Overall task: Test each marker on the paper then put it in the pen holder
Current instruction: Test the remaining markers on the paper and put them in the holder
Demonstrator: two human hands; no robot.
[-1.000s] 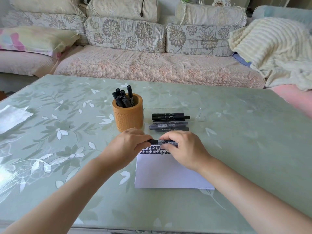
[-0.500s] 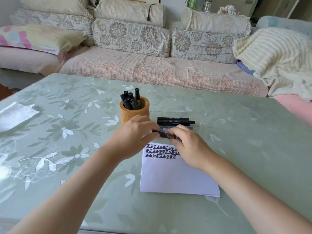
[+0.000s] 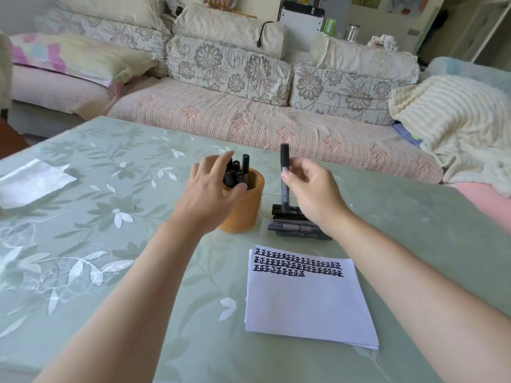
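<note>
My right hand (image 3: pixel 312 194) pinches a black marker (image 3: pixel 284 167) and holds it upright, just right of the orange pen holder (image 3: pixel 246 205). Several black markers (image 3: pixel 237 170) stand in the holder. My left hand (image 3: pixel 210 192) hovers with spread fingers in front of the holder's left side, holding nothing. A stack of black markers (image 3: pixel 293 225) lies in a clear tray behind the white paper (image 3: pixel 307 299), which carries three rows of black test marks (image 3: pixel 298 266).
The green floral table (image 3: pixel 110 244) has a white sheet (image 3: pixel 30 181) at its left edge. Beyond the table's far edge stands a sofa (image 3: pixel 249 120) with cushions, and a cream blanket (image 3: pixel 456 120) lies at the right.
Both hands held the marker level over the paper's top edge. Now my right hand has lifted it upright beside the holder, and my left hand has let go and moved to the holder.
</note>
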